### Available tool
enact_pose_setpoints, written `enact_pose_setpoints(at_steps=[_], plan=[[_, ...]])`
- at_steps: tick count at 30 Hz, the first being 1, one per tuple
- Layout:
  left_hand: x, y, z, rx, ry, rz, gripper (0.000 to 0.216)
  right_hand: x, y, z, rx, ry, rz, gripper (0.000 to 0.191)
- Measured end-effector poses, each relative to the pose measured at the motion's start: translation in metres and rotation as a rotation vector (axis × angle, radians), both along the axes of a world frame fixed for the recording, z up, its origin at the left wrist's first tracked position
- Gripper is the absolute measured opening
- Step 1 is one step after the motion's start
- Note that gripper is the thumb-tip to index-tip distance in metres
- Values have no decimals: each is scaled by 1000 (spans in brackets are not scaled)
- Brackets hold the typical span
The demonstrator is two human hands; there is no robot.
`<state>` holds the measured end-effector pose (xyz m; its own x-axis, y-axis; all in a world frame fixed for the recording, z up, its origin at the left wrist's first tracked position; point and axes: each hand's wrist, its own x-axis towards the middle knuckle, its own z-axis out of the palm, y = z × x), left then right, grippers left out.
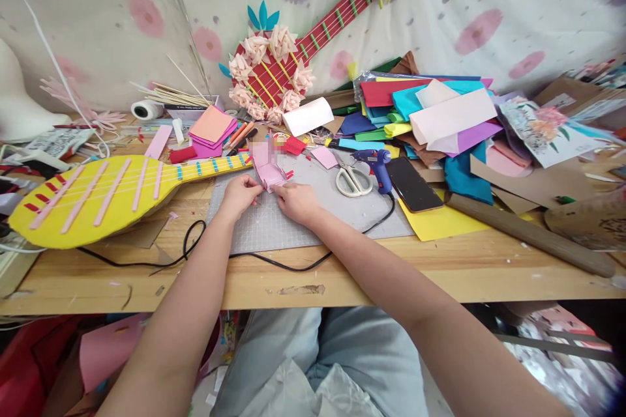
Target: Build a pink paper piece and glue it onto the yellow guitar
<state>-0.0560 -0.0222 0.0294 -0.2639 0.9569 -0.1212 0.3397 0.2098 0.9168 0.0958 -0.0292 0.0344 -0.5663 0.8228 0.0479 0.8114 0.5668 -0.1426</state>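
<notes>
- Head view: left hand point(240, 194) on the grey cutting mat point(303, 225), fingers curled and pinching the lower left edge of the pink folded paper point(268, 172)
- Right hand point(296, 201) just beside it, fingertips closed on the lower right edge of the same pink folded paper
- Pink folded paper lying at the mat's far left part, between the two hands and the neck end of the yellow paper guitar point(98, 199), partly raised off the mat
- Yellow paper guitar flat on the wooden table point(440, 267) to the left, with pink strips across its body
- Scissors point(353, 181) on the mat right of the hands, blue glue gun point(377, 166) touching them on the right, black phone point(411, 184) just beyond
- Black cable point(195, 241) looping across the mat's near edge
- Red paper guitar point(278, 78) with paper flowers leaning on the flowered cloth behind
- Heap of coloured paper sheets point(425, 111) at the far right, well apart from the hands
- Stack of pink and orange squares point(211, 129) behind the yellow guitar's neck
</notes>
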Motion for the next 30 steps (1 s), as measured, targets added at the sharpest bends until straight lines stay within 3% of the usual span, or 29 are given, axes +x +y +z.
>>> enact_pose_setpoints(at_steps=[23, 30], plan=[[-2, 2, -12, 52, 122, -30, 12, -10, -3, -3, -3, 15, -5, 36], [0, -2, -7, 25, 202, -22, 12, -9, -2, -5, -5, 36, 8, 41]])
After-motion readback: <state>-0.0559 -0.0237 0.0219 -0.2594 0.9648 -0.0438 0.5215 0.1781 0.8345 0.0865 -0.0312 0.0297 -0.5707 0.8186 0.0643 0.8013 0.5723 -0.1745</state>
